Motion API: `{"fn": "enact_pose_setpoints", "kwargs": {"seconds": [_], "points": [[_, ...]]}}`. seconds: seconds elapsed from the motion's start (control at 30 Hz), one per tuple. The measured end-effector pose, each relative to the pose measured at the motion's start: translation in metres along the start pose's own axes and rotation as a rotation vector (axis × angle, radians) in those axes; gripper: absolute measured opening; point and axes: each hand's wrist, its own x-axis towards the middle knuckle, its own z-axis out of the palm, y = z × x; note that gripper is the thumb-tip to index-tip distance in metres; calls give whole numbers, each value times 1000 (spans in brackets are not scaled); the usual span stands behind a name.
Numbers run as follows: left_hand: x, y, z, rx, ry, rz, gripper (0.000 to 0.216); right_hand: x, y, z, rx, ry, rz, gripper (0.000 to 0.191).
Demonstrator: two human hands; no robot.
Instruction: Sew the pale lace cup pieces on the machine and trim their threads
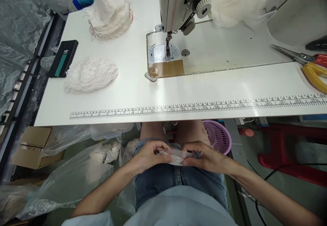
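Note:
Over my lap, both hands pinch a small piece of white lace fabric point(176, 158) with a sheer part. My left hand point(155, 156) grips its left end between thumb and curled fingers. At the other end my right hand point(198, 156) is closed on the cloth, and a dark ring-like band shows on one finger. On the table above lie a flat white lace piece point(92, 74) and a stack of white fabric pieces point(109, 11) with frayed edges. The sewing machine point(176, 8), its needle threaded with pink, stands beyond my hands.
Scissors point(304, 58) with red handles and a yellow-handled tool lie at the table's right. A black case point(63, 59) sits at the left edge. Printed ruler marks point(178, 109) run along the front edge. Below are a purple basket point(219, 135), plastic bags point(76, 178) and a red stool point(281, 151).

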Motion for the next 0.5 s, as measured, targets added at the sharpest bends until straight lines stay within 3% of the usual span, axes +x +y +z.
{"fn": "enact_pose_setpoints", "kwargs": {"seconds": [0.3, 0.5], "points": [[-2, 1, -3, 249, 2, 152, 34, 1, 2, 2, 31, 7, 31, 27], [0, -6, -9, 227, -31, 96, 42, -4, 5, 2, 24, 26, 48, 28]]}}
